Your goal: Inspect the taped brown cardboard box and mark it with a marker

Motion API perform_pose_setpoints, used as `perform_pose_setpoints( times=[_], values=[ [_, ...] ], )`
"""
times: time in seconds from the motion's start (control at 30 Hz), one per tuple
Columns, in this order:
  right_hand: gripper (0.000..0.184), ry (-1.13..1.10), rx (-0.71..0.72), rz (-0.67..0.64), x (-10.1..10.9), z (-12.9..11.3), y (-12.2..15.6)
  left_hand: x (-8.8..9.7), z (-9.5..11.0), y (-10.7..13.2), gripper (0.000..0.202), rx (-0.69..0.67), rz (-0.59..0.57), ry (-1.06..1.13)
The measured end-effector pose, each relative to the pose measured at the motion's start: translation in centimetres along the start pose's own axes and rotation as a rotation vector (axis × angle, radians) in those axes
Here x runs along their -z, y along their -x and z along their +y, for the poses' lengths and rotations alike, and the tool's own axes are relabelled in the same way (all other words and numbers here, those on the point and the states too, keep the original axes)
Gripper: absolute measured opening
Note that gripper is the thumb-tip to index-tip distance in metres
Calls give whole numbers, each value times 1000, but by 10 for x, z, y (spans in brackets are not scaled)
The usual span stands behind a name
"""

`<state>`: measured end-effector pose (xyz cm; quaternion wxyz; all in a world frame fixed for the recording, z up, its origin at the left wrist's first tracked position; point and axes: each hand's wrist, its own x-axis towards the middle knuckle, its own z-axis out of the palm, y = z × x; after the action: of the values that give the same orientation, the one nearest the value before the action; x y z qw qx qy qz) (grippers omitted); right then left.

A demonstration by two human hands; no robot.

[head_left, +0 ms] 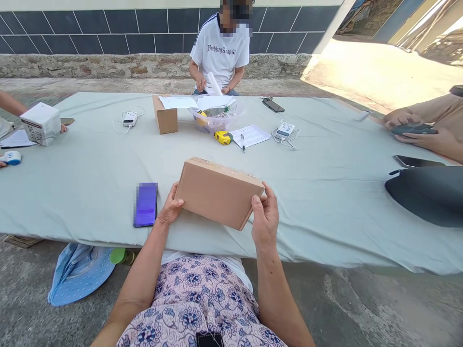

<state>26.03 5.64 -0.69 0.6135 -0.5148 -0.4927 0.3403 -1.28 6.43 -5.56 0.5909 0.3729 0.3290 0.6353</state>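
Observation:
A brown cardboard box (217, 193) is held tilted over the near side of the table, one long plain face toward me. My left hand (171, 205) grips its left end, with the thumb on the front face and the fingers mostly hidden behind. Around the right end, my right hand (265, 212) is closed, thumb on the near face and fingers at the far corner. Left of the box, a phone (146, 205) with a purple screen lies on the cloth, close to my left hand but apart from it.
Across the pale tablecloth (108, 164) stand a clear plastic basin (208, 126), another cardboard box (166, 120), a yellow tape measure (223, 138) and a paper with a pen (243, 143). A black cap (430, 193) lies right. People sit left, opposite and right; one holds a white box (42, 123).

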Motion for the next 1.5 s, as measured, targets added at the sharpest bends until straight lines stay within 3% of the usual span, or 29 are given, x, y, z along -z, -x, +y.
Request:
perform_pose_setpoints(
  times=[0.37,0.67,0.97,1.1,1.23,1.33,1.5],
  values=[
    [62,-70,42,16,-7,-7,2,1,-5,-5,85,14,-3,-74],
    [66,-17,-25,66,-14,-6,6,4,-15,-7,76,-73,45,-244],
    [67,127,10,28,-24,6,7,-11,-7,-2,82,-159,42,-324],
    [62,149,25,-35,-23,8,6,-24,8,8,90,-212,136,-362],
    [62,163,38,-31,-23,10,6,-53,29,17,93,-382,304,-646],
    [61,164,62,-22,-25,12,6,-78,35,19,75,-519,392,-894],
    [63,167,72,-20,-27,13,5,-95,30,16,54,-465,356,-993]
  ],
)
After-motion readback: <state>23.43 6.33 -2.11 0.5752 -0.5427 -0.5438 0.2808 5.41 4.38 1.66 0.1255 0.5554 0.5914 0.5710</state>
